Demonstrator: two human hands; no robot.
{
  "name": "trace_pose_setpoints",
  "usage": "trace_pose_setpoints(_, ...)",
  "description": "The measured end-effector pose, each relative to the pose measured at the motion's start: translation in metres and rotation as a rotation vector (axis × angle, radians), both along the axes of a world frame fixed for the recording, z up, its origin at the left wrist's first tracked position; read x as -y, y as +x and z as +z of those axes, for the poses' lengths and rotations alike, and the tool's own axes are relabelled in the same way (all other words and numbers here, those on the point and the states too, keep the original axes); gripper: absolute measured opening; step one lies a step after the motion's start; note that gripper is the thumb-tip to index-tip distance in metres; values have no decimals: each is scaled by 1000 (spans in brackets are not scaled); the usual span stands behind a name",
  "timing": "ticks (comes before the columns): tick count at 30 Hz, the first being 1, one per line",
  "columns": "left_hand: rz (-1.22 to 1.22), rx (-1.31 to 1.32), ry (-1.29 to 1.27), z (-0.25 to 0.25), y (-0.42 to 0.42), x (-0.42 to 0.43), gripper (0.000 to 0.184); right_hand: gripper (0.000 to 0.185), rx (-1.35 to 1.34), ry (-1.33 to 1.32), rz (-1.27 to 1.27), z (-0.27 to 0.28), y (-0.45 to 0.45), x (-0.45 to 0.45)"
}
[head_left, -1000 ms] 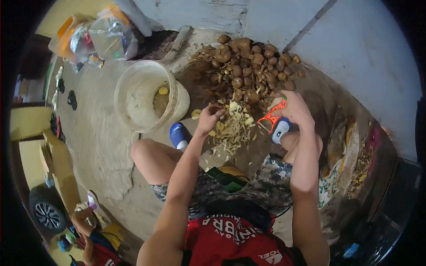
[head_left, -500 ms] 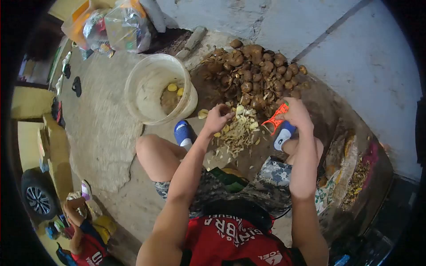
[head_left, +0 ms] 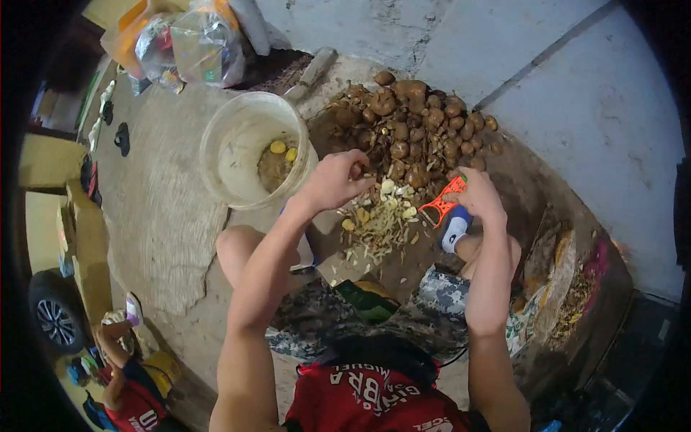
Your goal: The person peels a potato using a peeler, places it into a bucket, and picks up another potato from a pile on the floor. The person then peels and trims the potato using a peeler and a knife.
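Observation:
My right hand [head_left: 478, 194] is closed on an orange peeler [head_left: 444, 200], just above my blue-slippered foot. My left hand [head_left: 341, 180] reaches toward the near edge of a heap of brown potatoes [head_left: 417, 122]. Its fingers are curled and apart, with nothing visible between them. Pale peelings [head_left: 380, 229] and several peeled pieces lie on the ground below both hands. To the left of my left hand stands a whitish bucket [head_left: 222, 144], with two yellow peeled potatoes [head_left: 278, 147] at its bottom.
Plastic bags [head_left: 194, 47] sit at the upper left. A pale wall [head_left: 518, 50] rises behind the heap. An open sack [head_left: 551, 302] lies right of my knee. Another person [head_left: 133, 396] sits at the lower left, near a wheel [head_left: 56, 311]. Slippers lie on the floor.
A second yellow potato has appeared in the bucket since the earliest frame. My left hand has moved up toward the heap. My right hand still holds the peeler, a little lower.

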State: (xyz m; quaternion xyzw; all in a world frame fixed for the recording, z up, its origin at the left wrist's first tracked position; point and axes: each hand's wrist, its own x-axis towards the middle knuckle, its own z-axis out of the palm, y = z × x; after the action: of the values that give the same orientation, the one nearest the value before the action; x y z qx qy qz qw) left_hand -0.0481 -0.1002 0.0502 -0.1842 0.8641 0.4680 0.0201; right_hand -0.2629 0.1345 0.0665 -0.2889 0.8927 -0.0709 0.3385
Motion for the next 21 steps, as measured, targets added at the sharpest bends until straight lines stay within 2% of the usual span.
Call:
trace_pose_setpoints(2, -5, -36, -12, 3, 4, 9, 44, 64, -149, -108, 19, -11, 0, -8)
trace_pose_setpoints(3, -15, -39, -11, -2, 7, 14, 44, 64, -153, -107, 9, -9, 2, -7)
trace_pose_setpoints(5, -50, 50, -202, -17, 14, 18, 44, 74, -190, -58, 26, 1, 6, -3)
trace_pose_setpoints(8, -54, 185, -290, -19, 16, 19, 46, 74, -137, -22, 4, 7, 7, 6)
trace_pose_setpoints(15, -101, 213, -239, -13, -3, 16, 48, 74, -141, -43, 19, 3, 5, 7)
trace_pose_setpoints(21, -139, 194, -308, -21, -13, 12, 51, 74, -125, -1, -7, -2, 2, 4)
